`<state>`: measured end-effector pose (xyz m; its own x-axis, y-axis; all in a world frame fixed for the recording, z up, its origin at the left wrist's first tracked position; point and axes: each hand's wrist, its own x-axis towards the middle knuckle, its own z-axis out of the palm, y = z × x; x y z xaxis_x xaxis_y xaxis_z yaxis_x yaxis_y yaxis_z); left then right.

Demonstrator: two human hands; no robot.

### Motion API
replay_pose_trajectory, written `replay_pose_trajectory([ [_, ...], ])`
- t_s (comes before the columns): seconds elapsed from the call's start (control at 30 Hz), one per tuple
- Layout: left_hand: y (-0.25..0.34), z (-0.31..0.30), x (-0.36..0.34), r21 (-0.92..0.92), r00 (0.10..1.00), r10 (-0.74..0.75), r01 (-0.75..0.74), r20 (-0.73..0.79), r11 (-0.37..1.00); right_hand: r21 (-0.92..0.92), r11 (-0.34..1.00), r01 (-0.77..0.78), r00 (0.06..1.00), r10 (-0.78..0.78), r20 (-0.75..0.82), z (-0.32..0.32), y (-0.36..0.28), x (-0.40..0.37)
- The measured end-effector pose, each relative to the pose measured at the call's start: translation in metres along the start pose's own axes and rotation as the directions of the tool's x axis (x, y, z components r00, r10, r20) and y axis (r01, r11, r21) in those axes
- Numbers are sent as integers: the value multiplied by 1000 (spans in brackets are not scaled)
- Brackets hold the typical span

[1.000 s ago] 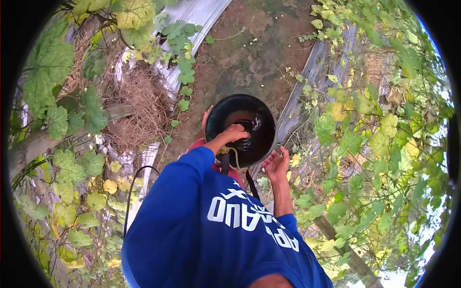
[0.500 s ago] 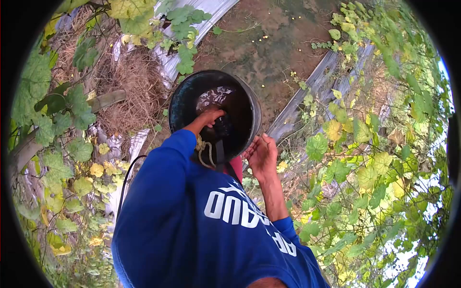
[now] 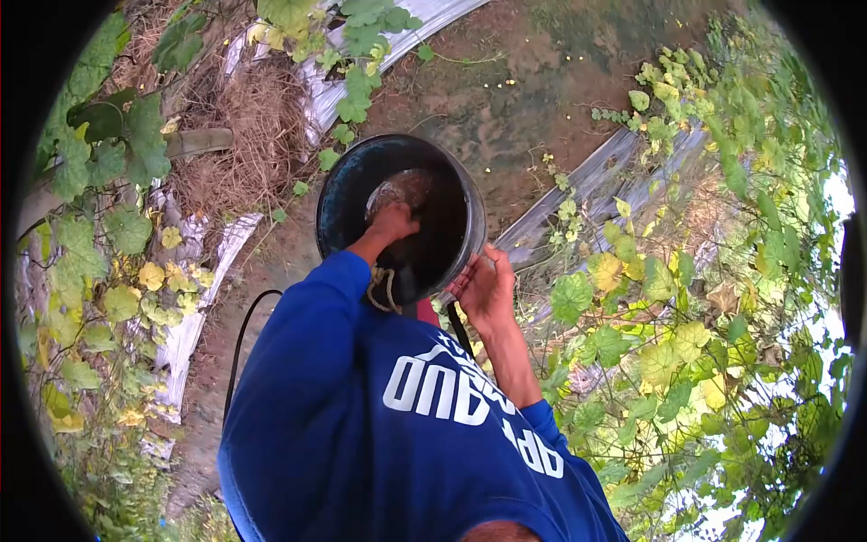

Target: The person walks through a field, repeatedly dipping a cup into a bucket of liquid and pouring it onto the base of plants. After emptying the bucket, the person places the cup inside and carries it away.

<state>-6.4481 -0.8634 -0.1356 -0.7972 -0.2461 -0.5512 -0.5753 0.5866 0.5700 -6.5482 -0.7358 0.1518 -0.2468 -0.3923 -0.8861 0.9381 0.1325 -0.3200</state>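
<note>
A round black bucket [image 3: 336, 194] stands in front of my body, with dark, shiny liquid [image 3: 406, 185] inside. My left hand [image 3: 394, 223] reaches over the near rim into the bucket. Its fingers are curled downward, and whatever they hold is lost in the dark interior. A knotted pale rope [image 3: 386, 291] hangs at the near rim, below my left wrist. On the other side, my right hand [image 3: 488, 287] is turned palm up, its fingers half bent and apart, fingertips at the bucket's outer wall. A black strap [image 3: 459, 327] runs down just beside it.
Leafy vines [image 3: 686, 298] crowd the right side, with more foliage [image 3: 126, 235] on the left. Pale plastic sheeting [image 3: 596, 185] borders the bare soil path [image 3: 533, 99]. Dry straw [image 3: 244, 135] lies to the left. A thin black cord [image 3: 239, 339] loops beside my left sleeve.
A black object visible under my left hand earlier is out of sight now. The black strap has shifted from the bucket's near middle to beside my right hand, which moved slightly left.
</note>
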Motion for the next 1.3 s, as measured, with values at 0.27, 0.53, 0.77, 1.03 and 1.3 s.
replay_pose_trajectory([
  [0.27,47,-80,-56,-39,951,278,-286,-139,958,68,994,-82,993,88,-84,-34,9,40],
  [0.53,32,-176,-98,21,884,335,-348,-327,937,211,975,-70,973,114,-201,-86,38,95],
  [0.77,-13,-267,-86,132,956,138,-106,-258,986,492,870,20,942,148,-301,-118,62,103],
  [1.03,-88,-305,3,273,987,-151,159,-50,949,768,607,205,917,154,-367,-160,79,63],
  [1.3,-109,-323,30,282,968,-242,213,72,935,882,294,368,864,243,-442,-223,111,20],
])
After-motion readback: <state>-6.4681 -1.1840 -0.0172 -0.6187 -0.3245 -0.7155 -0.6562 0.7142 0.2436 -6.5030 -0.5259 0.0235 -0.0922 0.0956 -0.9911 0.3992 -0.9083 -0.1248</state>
